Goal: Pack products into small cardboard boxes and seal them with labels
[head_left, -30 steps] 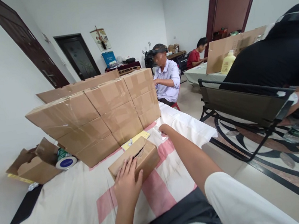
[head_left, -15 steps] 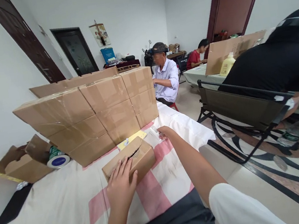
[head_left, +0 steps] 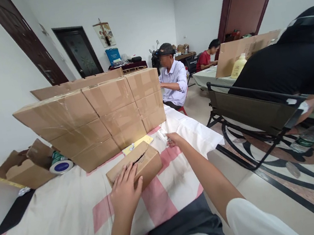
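My left hand (head_left: 126, 189) lies flat, fingers spread, on the near end of a small brown cardboard box (head_left: 143, 163) that sits on the pink-and-cream cloth (head_left: 72, 222). The box top has a jagged slit along it. My right hand (head_left: 173, 139) reaches out past the box's right end and is closed on a small clear thing that I cannot make out. A yellow card (head_left: 140, 142) lies just behind the box.
A wall of taped cardboard boxes (head_left: 97, 115) stands behind. An open carton (head_left: 25, 170) and a tape roll (head_left: 61, 166) sit at the left. A seated person (head_left: 172, 79) works beyond the table; a person in black (head_left: 289, 66) sits on a folding chair (head_left: 251, 112) at the right.
My right hand has drawn back slightly toward me with the small clear thing. The left hand stays on the box, which has tilted a little. The view has shifted slightly.
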Tool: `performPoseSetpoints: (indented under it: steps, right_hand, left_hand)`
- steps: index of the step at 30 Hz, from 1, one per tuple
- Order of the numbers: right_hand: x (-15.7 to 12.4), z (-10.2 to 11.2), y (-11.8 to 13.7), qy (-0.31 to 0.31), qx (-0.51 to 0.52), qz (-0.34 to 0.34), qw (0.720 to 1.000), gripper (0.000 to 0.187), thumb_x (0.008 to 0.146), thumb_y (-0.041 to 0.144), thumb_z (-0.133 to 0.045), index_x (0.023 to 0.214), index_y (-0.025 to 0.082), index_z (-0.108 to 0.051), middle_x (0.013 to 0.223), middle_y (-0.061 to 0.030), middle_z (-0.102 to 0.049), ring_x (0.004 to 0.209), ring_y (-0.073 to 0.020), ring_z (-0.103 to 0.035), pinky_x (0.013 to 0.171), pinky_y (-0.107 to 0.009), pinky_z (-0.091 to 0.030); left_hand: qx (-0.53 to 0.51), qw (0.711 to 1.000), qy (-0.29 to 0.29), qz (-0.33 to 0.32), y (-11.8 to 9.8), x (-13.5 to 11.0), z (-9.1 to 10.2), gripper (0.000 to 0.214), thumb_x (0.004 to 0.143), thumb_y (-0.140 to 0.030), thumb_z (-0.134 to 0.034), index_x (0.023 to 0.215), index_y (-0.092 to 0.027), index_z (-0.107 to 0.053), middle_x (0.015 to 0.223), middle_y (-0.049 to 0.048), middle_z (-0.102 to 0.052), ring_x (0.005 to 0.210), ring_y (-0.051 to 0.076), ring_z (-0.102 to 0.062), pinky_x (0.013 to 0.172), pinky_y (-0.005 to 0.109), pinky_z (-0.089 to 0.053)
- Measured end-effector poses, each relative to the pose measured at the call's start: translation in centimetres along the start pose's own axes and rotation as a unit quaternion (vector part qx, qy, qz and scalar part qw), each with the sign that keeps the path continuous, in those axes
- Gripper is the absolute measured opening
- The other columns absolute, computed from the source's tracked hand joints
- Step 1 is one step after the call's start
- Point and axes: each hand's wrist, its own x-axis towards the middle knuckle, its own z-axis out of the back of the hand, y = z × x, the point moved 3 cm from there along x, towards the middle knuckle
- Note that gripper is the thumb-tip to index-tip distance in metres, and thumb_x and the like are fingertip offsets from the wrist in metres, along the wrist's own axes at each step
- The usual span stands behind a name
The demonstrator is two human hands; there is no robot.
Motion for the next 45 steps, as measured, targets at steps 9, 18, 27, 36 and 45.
performPoseSetpoints:
  steps: [9, 18, 27, 36, 45]
  right_hand:
    - [0.9, -0.2, 2.4, -0.052, -0.114, 0.003, 0.992, 0.028, 0.101, 0.036, -0.065, 0.117, 0.013, -0.065, 0.105, -0.0059, -0.069, 0.083, -0.015, -0.069, 0.071, -0.03, -0.061]
    - [-0.1, -0.4, 1.4, -0.09, -0.145, 0.035, 0.985, 0.03, 0.103, 0.04, -0.062, 0.117, 0.013, -0.065, 0.099, -0.0044, -0.069, 0.076, -0.0133, -0.068, 0.066, -0.028, -0.06]
    - [-1.6, -0.5, -0.5, -0.135, -0.139, 0.123, 0.973, 0.034, 0.102, 0.046, -0.061, 0.09, 0.014, -0.066, 0.078, 0.0007, -0.066, 0.065, -0.0114, -0.063, 0.066, -0.028, -0.055]
    - [-1.4, -0.6, -1.1, -0.12, -0.068, 0.204, 0.969, 0.044, 0.086, 0.04, -0.068, 0.057, 0.024, -0.039, 0.042, 0.0076, -0.037, 0.046, -0.0128, -0.05, 0.047, -0.021, -0.036]
    - [-0.7, 0.1, -0.8, -0.031, 0.011, 0.209, 0.977, 0.049, 0.079, 0.037, -0.07, 0.052, 0.026, -0.031, 0.041, 0.0063, -0.033, 0.038, -0.0105, -0.035, 0.039, -0.023, -0.031]
  left_hand:
    - [-0.002, 1.0, -0.017, 0.005, -0.3, 0.1, 0.5, 0.048, 0.101, -0.037, -0.045, 0.142, -0.02, -0.063, 0.15, 0.005, -0.059, 0.137, 0.03, -0.058, 0.109, 0.046, -0.05]
    - [-0.019, 1.0, -0.01, 0.015, -0.4, -0.1, 0.8, 0.048, 0.1, -0.037, -0.045, 0.142, -0.021, -0.063, 0.152, 0.0045, -0.057, 0.139, 0.031, -0.056, 0.112, 0.048, -0.049]
    - [-0.019, 1.0, -0.007, 0.021, -0.4, 0.0, 0.9, 0.048, 0.1, -0.036, -0.045, 0.143, -0.023, -0.062, 0.153, 0.0032, -0.056, 0.141, 0.03, -0.055, 0.112, 0.048, -0.048]
    - [0.022, 0.998, -0.055, -0.01, -0.7, -0.3, 0.6, 0.046, 0.1, -0.034, -0.045, 0.139, -0.022, -0.065, 0.145, 0.0053, -0.063, 0.132, 0.031, -0.061, 0.105, 0.049, -0.051]
    - [-0.206, 0.93, -0.189, -0.24, -8.0, 1.8, 2.1, 0.03, 0.088, -0.02, -0.06, 0.113, -0.031, -0.072, 0.111, 0.0021, -0.079, 0.114, 0.026, -0.07, 0.108, 0.048, -0.046]
